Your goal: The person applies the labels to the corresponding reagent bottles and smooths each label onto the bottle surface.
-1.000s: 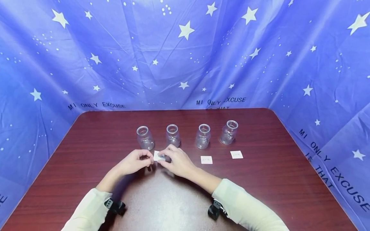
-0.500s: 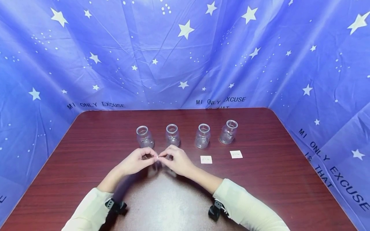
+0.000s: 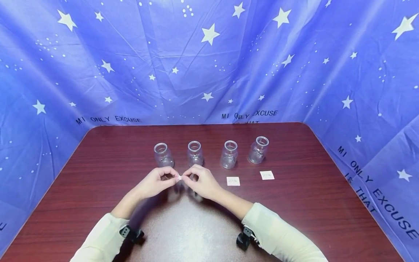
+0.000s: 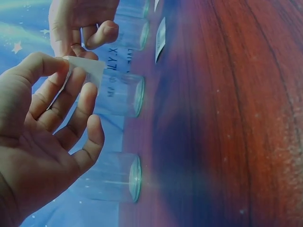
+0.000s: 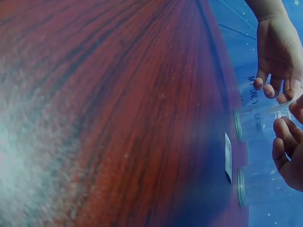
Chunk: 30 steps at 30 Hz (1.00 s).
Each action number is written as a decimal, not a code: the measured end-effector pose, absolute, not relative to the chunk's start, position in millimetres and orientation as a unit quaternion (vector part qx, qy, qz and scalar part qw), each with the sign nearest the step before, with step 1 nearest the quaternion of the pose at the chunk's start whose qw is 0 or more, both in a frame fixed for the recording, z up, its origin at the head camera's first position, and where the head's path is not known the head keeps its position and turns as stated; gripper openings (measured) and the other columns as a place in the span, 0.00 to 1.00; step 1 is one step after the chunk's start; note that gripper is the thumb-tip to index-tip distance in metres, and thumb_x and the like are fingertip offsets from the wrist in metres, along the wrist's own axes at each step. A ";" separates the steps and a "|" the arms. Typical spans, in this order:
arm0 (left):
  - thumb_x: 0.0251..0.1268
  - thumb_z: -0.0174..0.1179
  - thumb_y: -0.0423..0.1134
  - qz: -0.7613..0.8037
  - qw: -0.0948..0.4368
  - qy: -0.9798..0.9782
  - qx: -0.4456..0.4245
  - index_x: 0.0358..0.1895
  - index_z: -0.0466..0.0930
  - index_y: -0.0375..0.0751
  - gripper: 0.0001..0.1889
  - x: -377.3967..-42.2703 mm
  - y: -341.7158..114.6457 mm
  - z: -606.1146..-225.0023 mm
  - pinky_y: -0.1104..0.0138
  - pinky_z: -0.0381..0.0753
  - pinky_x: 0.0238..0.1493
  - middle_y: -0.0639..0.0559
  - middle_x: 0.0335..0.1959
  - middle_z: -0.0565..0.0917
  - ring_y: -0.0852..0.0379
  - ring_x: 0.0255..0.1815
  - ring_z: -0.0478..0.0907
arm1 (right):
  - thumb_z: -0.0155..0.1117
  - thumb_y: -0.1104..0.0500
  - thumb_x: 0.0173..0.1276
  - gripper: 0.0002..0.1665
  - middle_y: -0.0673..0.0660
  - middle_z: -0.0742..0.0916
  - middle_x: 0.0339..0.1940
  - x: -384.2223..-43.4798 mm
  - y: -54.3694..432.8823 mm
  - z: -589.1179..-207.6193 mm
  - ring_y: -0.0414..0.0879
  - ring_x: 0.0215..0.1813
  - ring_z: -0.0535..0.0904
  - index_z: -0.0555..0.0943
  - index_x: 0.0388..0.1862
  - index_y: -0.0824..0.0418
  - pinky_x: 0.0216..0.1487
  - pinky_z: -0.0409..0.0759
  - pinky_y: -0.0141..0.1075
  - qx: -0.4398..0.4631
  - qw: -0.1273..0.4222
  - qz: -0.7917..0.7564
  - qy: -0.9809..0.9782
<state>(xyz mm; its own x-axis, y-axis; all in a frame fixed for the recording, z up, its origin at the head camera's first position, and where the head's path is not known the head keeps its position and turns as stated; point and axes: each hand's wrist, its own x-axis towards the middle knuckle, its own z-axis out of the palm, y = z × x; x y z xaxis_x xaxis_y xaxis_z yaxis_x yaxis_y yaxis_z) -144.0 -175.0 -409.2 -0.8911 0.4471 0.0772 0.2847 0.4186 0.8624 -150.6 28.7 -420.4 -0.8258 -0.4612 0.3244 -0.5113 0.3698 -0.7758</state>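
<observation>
In the head view my left hand and right hand meet fingertip to fingertip in front of the two left jars. Between them is a small square white paper label, held up above the table. My left thumb and index finger pinch it at one edge, the other left fingers loosely bent behind it. Right thumb and index fingertips pinch at its opposite edge. Seen from above, the label is nearly edge-on and mostly covered by fingertips. Closest to the hands stand a clear glass jar and a second jar.
Two more open glass jars, a third jar and a fourth jar, continue the row rightward. Before them lie a white label and another label, both with faint writing. A starry blue curtain borders the dark red table.
The left fingertips have moved right to meet the right hand's at the label. The label has turned from showing its face to nearly edge-on. Jars and the other labels stay put.
</observation>
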 end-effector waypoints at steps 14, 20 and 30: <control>0.60 0.57 0.30 0.516 0.088 0.824 0.216 0.34 0.77 0.33 0.02 -143.9 -176.4 -417.1 0.74 0.73 0.30 0.43 0.28 0.79 0.65 0.27 0.74 | 0.57 0.63 0.59 0.03 0.48 0.75 0.16 -152.0 28.9 -419.1 0.32 0.17 0.65 0.78 0.29 0.58 0.19 0.65 0.25 0.234 0.034 0.511 -0.826; 0.61 0.57 0.31 0.508 0.105 0.831 0.203 0.34 0.77 0.33 0.03 -141.1 -179.5 -418.3 0.73 0.72 0.25 0.39 0.24 0.79 0.61 0.22 0.75 | 0.57 0.63 0.59 0.03 0.48 0.75 0.17 -154.3 30.8 -420.5 0.34 0.19 0.65 0.78 0.29 0.58 0.21 0.65 0.25 0.221 0.059 0.519 -0.823; 0.62 0.56 0.32 0.499 0.132 0.837 0.184 0.34 0.76 0.30 0.06 -140.3 -185.4 -422.8 0.69 0.74 0.22 0.36 0.24 0.80 0.57 0.21 0.77 | 0.56 0.63 0.59 0.04 0.49 0.78 0.19 -156.1 36.1 -419.8 0.34 0.18 0.65 0.78 0.29 0.58 0.19 0.64 0.25 0.192 0.093 0.533 -0.819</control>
<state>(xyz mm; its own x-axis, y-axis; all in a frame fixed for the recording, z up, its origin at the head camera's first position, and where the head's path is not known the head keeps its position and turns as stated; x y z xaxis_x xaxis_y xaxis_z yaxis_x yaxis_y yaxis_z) -140.3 -185.4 -422.8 -0.8977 0.4390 -0.0376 0.1758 0.4351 0.8830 -156.1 36.1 -419.8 -0.9093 -0.2151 0.3561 -0.4127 0.3583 -0.8374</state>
